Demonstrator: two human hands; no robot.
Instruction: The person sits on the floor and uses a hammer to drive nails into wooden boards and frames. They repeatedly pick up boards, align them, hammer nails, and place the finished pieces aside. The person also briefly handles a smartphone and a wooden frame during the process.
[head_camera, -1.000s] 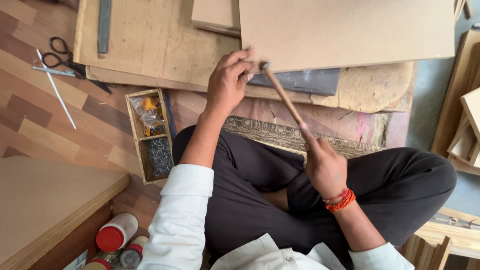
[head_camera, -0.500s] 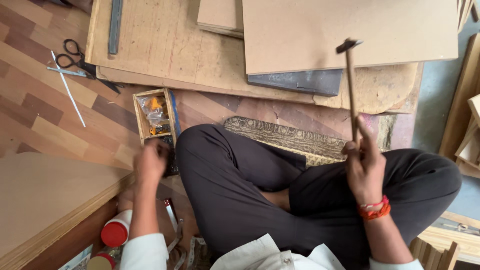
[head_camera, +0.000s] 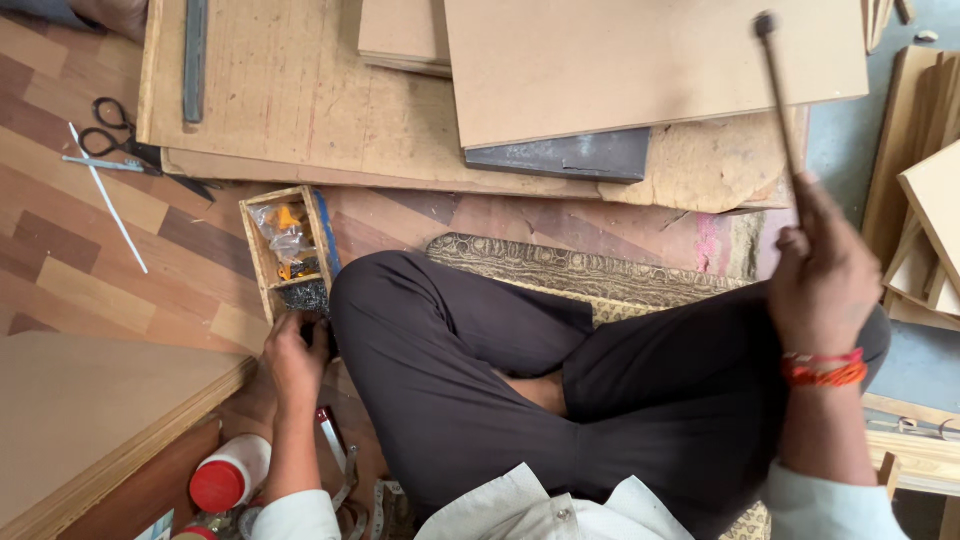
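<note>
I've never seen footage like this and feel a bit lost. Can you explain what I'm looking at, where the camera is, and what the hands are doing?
No machine here: a camera worn on a person's head looks down at their own crossed legs and two bare hands. The right hand holds a hammer raised, head up. The left hand reaches into the near end of a small wooden box on the floor, which holds dark nails and a plastic bag of small parts. In front lie stacked boards. Scissors rest on the floor to the left, and a red-capped bottle lies near the left arm.
</note>
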